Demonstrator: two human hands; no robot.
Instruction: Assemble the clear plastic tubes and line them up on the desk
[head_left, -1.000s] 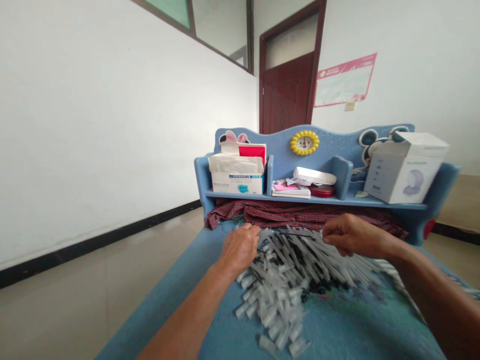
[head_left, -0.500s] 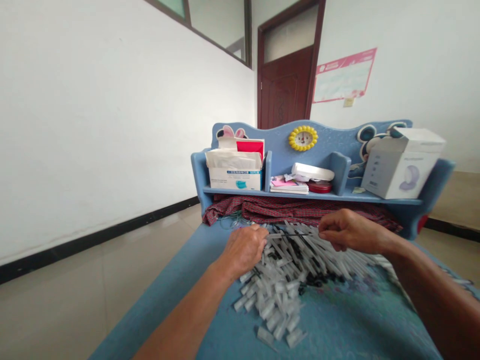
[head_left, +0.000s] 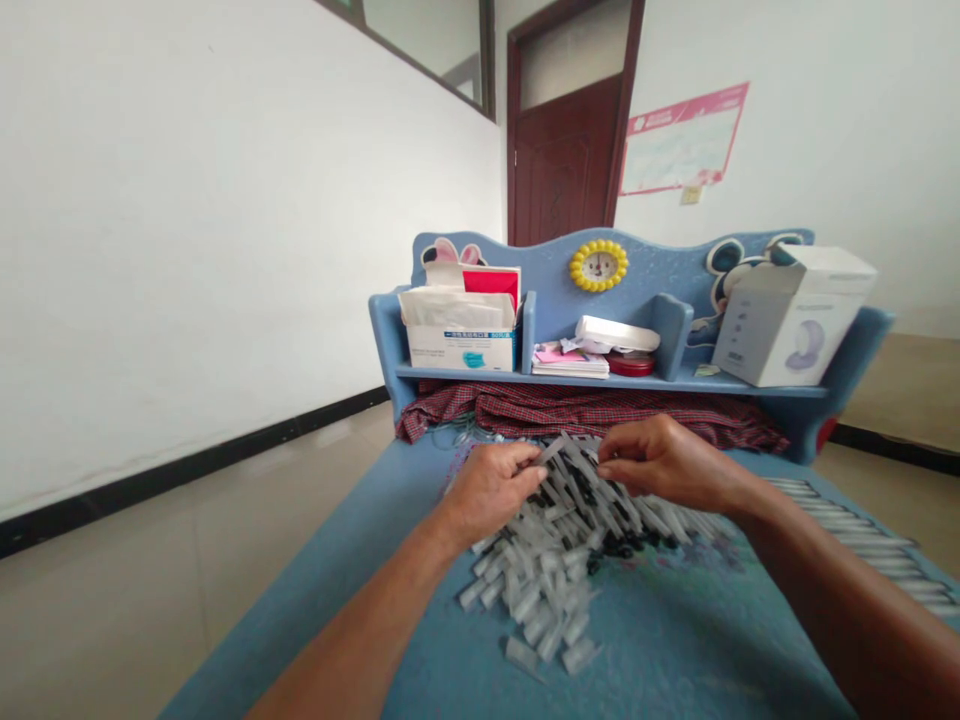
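Above a loose pile on the table, my left hand (head_left: pixel 495 490) is closed, thumb and forefinger pinching what looks like a translucent plastic tube (head_left: pixel 553 449) that slants up to the right. My right hand (head_left: pixel 664 462) hovers over the pile's far side with its fingers pinched; whatever they hold is hidden or too small to name. Beneath both hands lie long translucent pen barrels (head_left: pixel 649 512), with black pieces (head_left: pixel 622 546) among them. Short translucent caps (head_left: pixel 536 610) spread toward me at the near end of the pile.
Slim pen-like sticks lie in a row (head_left: pixel 862 545) beyond my right forearm. A bunched plaid cloth (head_left: pixel 570 410) runs along the back of the blue table (head_left: pixel 675 650). The shelf (head_left: pixel 465 376) above carries a mask box (head_left: pixel 461 350), papers and a white box (head_left: pixel 795 320).
My right hand has come left, closer to my left hand. The thin dark stick stretched between the hands earlier no longer shows. The camera view has shifted slightly.
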